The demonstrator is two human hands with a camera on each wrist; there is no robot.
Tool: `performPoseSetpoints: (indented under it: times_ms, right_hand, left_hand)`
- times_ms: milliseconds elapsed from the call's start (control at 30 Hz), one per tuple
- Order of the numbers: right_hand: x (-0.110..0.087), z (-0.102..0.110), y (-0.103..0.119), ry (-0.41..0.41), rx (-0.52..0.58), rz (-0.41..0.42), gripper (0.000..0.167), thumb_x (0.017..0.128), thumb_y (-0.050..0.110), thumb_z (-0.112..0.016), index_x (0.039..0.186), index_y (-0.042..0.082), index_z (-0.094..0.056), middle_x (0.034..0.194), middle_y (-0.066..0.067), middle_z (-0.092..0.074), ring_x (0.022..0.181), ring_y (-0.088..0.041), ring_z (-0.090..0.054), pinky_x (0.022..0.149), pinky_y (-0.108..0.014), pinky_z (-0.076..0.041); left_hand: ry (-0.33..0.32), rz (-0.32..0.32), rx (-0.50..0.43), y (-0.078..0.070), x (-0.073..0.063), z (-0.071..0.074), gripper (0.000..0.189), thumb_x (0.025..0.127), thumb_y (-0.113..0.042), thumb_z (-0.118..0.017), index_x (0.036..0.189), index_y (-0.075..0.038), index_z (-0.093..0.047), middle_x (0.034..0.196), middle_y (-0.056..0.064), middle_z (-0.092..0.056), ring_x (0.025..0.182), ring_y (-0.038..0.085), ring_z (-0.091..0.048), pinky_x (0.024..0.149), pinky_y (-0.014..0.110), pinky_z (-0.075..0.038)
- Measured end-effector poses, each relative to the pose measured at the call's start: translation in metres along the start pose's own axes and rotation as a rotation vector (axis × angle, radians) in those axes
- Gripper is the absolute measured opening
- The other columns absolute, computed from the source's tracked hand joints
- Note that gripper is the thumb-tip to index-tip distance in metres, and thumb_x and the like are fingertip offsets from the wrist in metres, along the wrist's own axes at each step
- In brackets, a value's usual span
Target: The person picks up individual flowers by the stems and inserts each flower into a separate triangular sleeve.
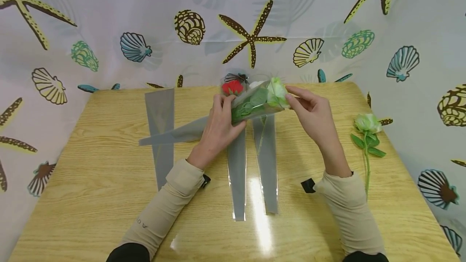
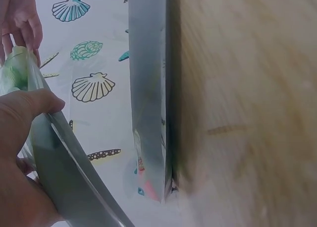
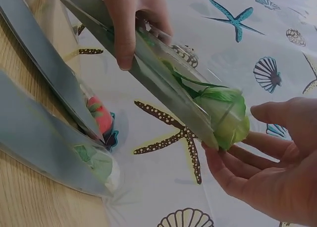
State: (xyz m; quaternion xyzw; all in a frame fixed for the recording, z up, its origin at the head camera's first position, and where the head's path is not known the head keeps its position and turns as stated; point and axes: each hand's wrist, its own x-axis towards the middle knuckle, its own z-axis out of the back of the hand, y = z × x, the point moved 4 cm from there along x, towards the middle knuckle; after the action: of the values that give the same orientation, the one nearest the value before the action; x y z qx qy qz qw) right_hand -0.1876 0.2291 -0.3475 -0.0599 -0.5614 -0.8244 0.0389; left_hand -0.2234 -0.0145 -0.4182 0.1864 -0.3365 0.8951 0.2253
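Observation:
A pale green-white rose (image 1: 277,92) lies inside a clear-and-grey flower sleeve (image 1: 189,129), raised over the table and slanting up to the right in the head view. My left hand (image 1: 220,126) grips this sleeve around its middle, thumb across the front. My right hand (image 1: 314,118) is at the bloom end. In the right wrist view its fingers (image 3: 242,162) are spread and relaxed, with fingertips at the sleeve's rim under the bloom. The thumb stands a little apart from the petals.
Below lie a sleeve with a red rose (image 1: 233,87) and another sleeve (image 1: 268,169) with a white flower (image 3: 115,175). A flat grey sleeve (image 1: 160,110) lies at left. One loose pale rose (image 1: 367,124) with a stem rests at right. A shell-print cloth (image 1: 153,7) hangs behind the wooden table (image 1: 91,173).

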Motion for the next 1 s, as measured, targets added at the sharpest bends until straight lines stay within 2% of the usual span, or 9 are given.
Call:
performPoseSetpoints:
  times_ms: [100, 200, 267, 367, 500, 600, 733, 1000]
  right_hand:
    - [-0.002, -0.003, 0.001, 0.018, -0.05, -0.016, 0.047, 0.107, 0.039, -0.062, 0.149, 0.018, -0.061, 0.151, -0.007, -0.064, 0.122, -0.007, -0.07, 0.097, -0.017, -0.055]
    - [-0.004, -0.006, 0.002, 0.036, -0.078, -0.03, 0.049, 0.107, 0.042, -0.062, 0.15, 0.021, -0.06, 0.155, -0.005, -0.06, 0.14, -0.018, -0.061, 0.112, -0.032, -0.052]
    - [-0.004, -0.008, 0.003, 0.046, -0.085, -0.035, 0.049, 0.107, 0.043, -0.062, 0.15, 0.021, -0.06, 0.155, -0.005, -0.06, 0.145, -0.022, -0.056, 0.117, -0.042, -0.049]
    - [-0.004, -0.012, 0.003, 0.058, -0.097, -0.038, 0.048, 0.106, 0.043, -0.062, 0.149, 0.021, -0.062, 0.154, -0.004, -0.061, 0.147, -0.022, -0.054, 0.116, -0.044, -0.048]
    - [-0.003, -0.018, 0.001, 0.083, -0.126, -0.04, 0.049, 0.105, 0.046, -0.063, 0.149, 0.023, -0.062, 0.154, -0.002, -0.061, 0.144, -0.024, -0.055, 0.109, -0.043, -0.048]
    - [-0.003, -0.022, 0.0, 0.113, -0.153, -0.036, 0.052, 0.105, 0.048, -0.063, 0.15, 0.022, -0.061, 0.156, -0.003, -0.059, 0.147, -0.028, -0.052, 0.115, -0.052, -0.044]
    - [-0.005, -0.024, 0.0, 0.145, -0.199, -0.033, 0.055, 0.104, 0.05, -0.063, 0.15, 0.02, -0.06, 0.158, -0.006, -0.056, 0.155, -0.03, -0.043, 0.125, -0.061, -0.034]
    - [-0.005, -0.026, 0.001, 0.186, -0.201, -0.041, 0.055, 0.105, 0.052, -0.061, 0.149, 0.018, -0.061, 0.154, -0.007, -0.06, 0.153, -0.031, -0.047, 0.124, -0.059, -0.036]
  left_hand:
    - [0.006, 0.004, 0.004, -0.001, 0.0, 0.0, 0.064, 0.087, -0.019, -0.082, 0.14, -0.001, -0.051, 0.121, 0.018, -0.043, 0.088, 0.031, -0.058, 0.085, 0.046, -0.058]
    - [0.009, 0.005, 0.008, -0.001, 0.0, 0.0, 0.064, 0.087, -0.019, -0.082, 0.14, -0.001, -0.051, 0.12, 0.017, -0.042, 0.088, 0.031, -0.058, 0.084, 0.046, -0.058]
    - [0.006, 0.005, 0.009, -0.001, -0.001, 0.0, 0.063, 0.087, -0.019, -0.082, 0.14, -0.001, -0.052, 0.12, 0.017, -0.043, 0.088, 0.031, -0.058, 0.084, 0.046, -0.058]
    - [0.002, 0.005, 0.008, 0.0, -0.001, 0.0, 0.063, 0.086, -0.018, -0.082, 0.139, -0.002, -0.052, 0.119, 0.016, -0.043, 0.088, 0.031, -0.058, 0.084, 0.046, -0.058]
    - [-0.001, -0.004, 0.006, -0.001, -0.001, 0.0, 0.062, 0.086, -0.018, -0.081, 0.138, -0.002, -0.052, 0.119, 0.017, -0.043, 0.087, 0.031, -0.057, 0.082, 0.045, -0.057]
    - [-0.003, -0.013, 0.011, -0.002, -0.001, 0.0, 0.061, 0.087, -0.018, -0.081, 0.138, -0.002, -0.052, 0.118, 0.017, -0.044, 0.087, 0.03, -0.056, 0.082, 0.045, -0.057]
    - [-0.005, -0.019, 0.016, -0.002, -0.001, 0.0, 0.062, 0.086, -0.018, -0.081, 0.138, -0.001, -0.053, 0.118, 0.017, -0.044, 0.089, 0.03, -0.057, 0.084, 0.045, -0.057]
    - [-0.002, -0.04, 0.013, -0.004, -0.001, -0.002, 0.062, 0.085, -0.016, -0.082, 0.138, -0.001, -0.054, 0.119, 0.017, -0.045, 0.091, 0.03, -0.059, 0.086, 0.045, -0.057]
